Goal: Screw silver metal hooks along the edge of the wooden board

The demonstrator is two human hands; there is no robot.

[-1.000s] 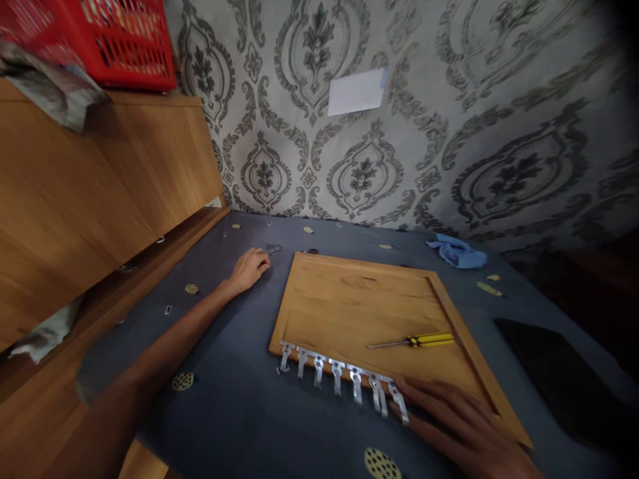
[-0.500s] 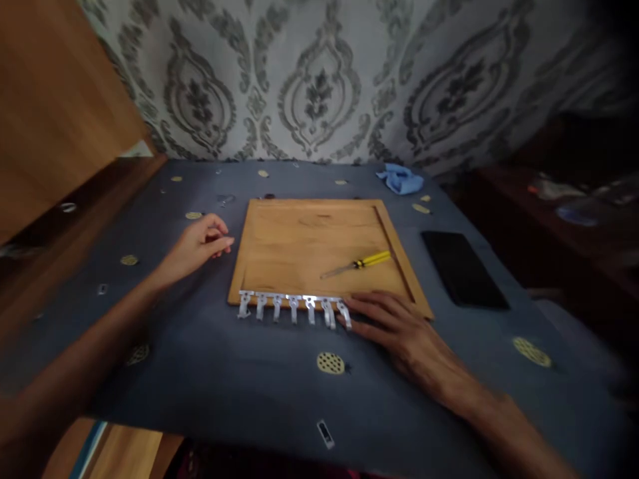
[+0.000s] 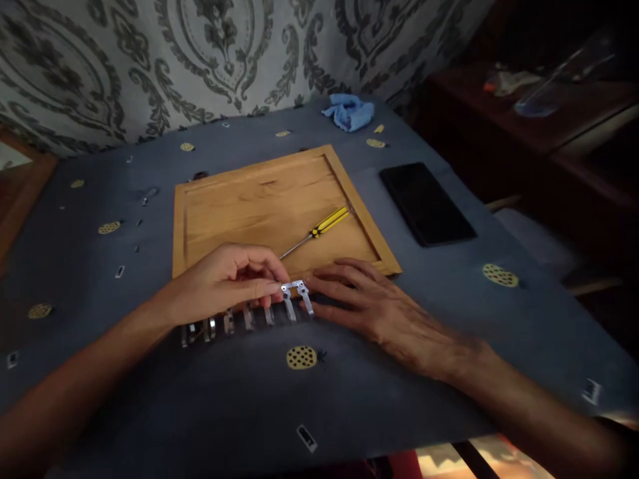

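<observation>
A shiny metal hook rail (image 3: 290,305) lies along the near edge of a framed wooden board (image 3: 249,199), its several hooks hanging over toward me. My left hand (image 3: 227,283) reaches over the rail with thumb and forefinger pinched together close to its right end. Whatever sits between those fingertips is too small to make out, and the hand covers much of the rail's bar. My right hand (image 3: 364,299) rests at the rail's right end with fingers stretched out, fingertips touching or nearly touching the last hook. On the board lies a screwdriver (image 3: 327,223) with a yellow and black handle.
Right of the board is a black phone or tablet (image 3: 426,203). A crumpled blue cloth (image 3: 349,112) sits at the back. Small metal bits (image 3: 147,196) are scattered left of the board on the dark pineapple-print tablecloth (image 3: 224,399). A patterned curtain (image 3: 224,53) hangs behind.
My left hand has moved from beside the board's left edge onto the rail's right part and closed into a pinch. My right hand stays at the rail's right end. The view has turned right.
</observation>
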